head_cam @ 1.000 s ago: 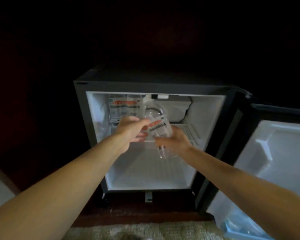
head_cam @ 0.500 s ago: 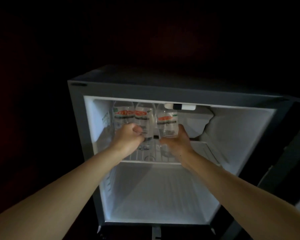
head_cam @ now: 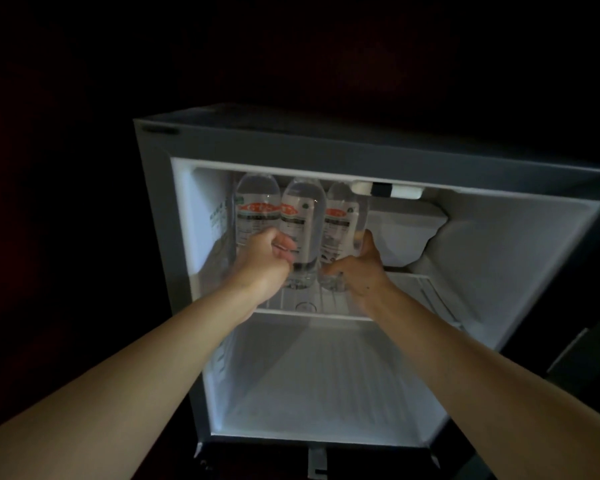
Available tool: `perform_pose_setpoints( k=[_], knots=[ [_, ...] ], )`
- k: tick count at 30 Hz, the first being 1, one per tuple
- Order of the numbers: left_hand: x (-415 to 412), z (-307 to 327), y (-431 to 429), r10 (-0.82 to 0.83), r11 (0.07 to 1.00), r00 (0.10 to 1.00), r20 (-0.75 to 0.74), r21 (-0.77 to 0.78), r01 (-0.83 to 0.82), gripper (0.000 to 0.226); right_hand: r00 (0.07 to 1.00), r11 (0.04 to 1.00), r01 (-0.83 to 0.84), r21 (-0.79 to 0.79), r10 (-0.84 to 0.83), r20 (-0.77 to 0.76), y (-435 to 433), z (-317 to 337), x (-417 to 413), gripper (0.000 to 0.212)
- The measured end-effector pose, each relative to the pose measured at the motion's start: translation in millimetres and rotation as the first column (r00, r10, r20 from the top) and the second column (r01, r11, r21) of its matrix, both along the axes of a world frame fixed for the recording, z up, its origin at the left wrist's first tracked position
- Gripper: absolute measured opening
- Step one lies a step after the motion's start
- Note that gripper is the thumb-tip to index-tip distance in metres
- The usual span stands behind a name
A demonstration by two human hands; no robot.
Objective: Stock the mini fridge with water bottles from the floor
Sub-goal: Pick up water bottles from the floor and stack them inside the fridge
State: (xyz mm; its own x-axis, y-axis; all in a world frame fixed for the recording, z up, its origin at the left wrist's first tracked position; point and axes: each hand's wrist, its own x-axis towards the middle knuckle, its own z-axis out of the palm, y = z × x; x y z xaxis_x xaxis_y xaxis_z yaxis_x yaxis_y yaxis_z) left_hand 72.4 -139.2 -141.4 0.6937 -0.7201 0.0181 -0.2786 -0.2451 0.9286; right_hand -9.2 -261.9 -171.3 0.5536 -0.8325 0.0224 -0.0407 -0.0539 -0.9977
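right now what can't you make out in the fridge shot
Head view only:
- Bottle caps: cut off by the fridge top frame.
- Left bottle base: behind the left hand.
- Right bottle grip: the right hand covers its lower side.
- Label text: too blurred to read.
- Door: cut off by the right edge.
- Floor bottles: out of frame.

A dark room, possibly a hotel room: a lit mini fridge [head_cam: 326, 358] with labelled water bottles [head_cam: 302, 220] on its wire shelf [head_cam: 326, 301].
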Motion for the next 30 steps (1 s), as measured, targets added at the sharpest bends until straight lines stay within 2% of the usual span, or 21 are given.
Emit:
perform_pose_setpoints(
  k=[6, 11, 16, 23, 26, 30],
  knots=[
    [1.0, 0.8, -2.1, -0.024, 0.999, 1.000, 0.011, -0.047, 0.025, 0.025, 1.000, 0.999, -0.003, -0.043, 0.002, -0.011, -0.5, -2.2, -0.3, 0.056],
    [0.1, -0.5, -4.9, -0.006, 0.999, 0.999, 0.041, -0.049, 0.008, 0.028, 0.989, 0.979, -0.074, -0.189, 0.047, -0.143, -4.7, -5.2, 2.2, 0.078],
    [-5.6, -3.7, -2.3, -0.016, 1.000, 0.999, 0.039, 0.006, 0.016, 0.032, 0.971, 0.979, -0.118, -0.166, 0.078, -0.227, -4.6, -4.7, -9.2, 0.079],
    [-25.7, 0.2, 4.3, -0.046, 0.995, 0.998, 0.035, 0.095, 0.042, 0.037, 0.953, 0.977, -0.055, -0.207, -0.010, -0.304, 6.0, -9.1, -14.7, 0.069],
    [-37.1, 6.7, 12.9, -0.051, 0.992, 0.998, 0.029, 0.116, 0.048, 0.043, 0.931, 0.968, -0.064, -0.244, -0.031, -0.364, 12.1, -2.7, -30.0, 0.072],
    [-64.7, 18.3, 30.8, -0.038, 0.988, 0.999, 0.023, 0.154, 0.034, 0.032, 0.917, 0.934, -0.020, -0.358, -0.126, -0.378, 33.5, 13.4, -60.3, 0.073]
  ],
)
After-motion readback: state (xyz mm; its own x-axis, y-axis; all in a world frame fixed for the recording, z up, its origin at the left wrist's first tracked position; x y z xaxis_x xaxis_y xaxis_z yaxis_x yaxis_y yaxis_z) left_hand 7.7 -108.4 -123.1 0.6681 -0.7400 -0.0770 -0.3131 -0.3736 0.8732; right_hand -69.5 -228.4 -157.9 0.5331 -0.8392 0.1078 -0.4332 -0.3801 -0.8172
